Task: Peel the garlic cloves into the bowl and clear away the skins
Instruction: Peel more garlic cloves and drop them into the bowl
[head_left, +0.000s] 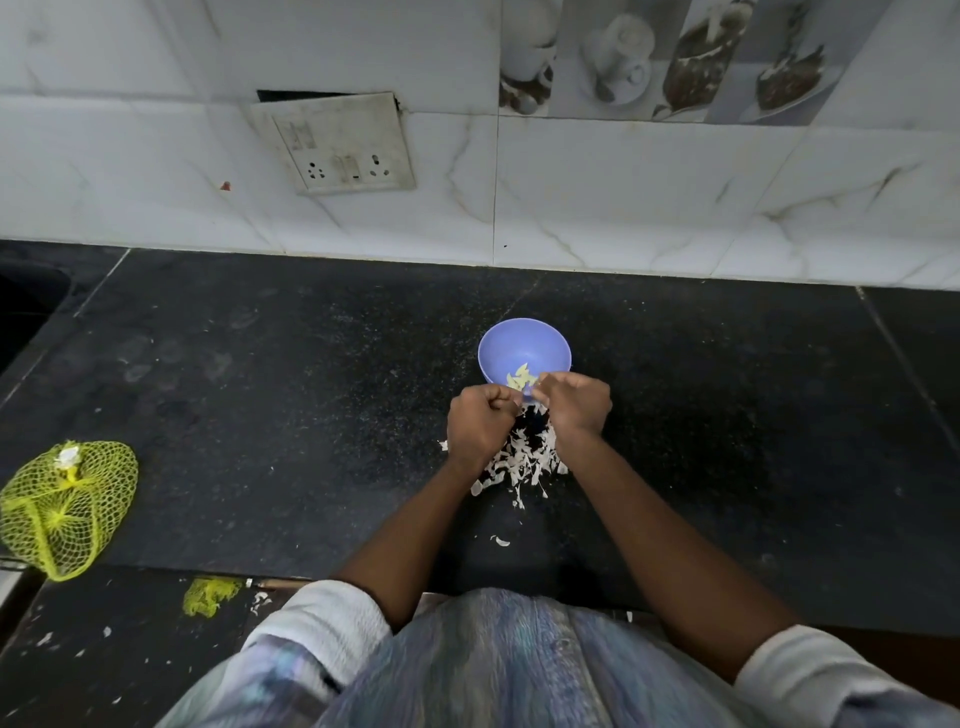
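Along the back edge of the dark stone counter runs a white tiled wall carrying one switch-and-socket plate, hanging crooked. At the counter's left front corner lies one yellow net bag, and a torn scrap of the same yellow net sits just over the front edge beside it. One purple bowl stands near the middle of the counter, holding a few peeled garlic cloves; their number cannot be told, since both hands cover the bowl's near rim. Left hand and right hand meet fingertip to fingertip above that rim, each with fingers curled in a pinch; what they hold between them is too small and hidden to make out, so its direction cannot be told. Below the wrists, between bowl and front edge, spreads one loose heap of white skins, with a single stray skin lying nearer the front edge.
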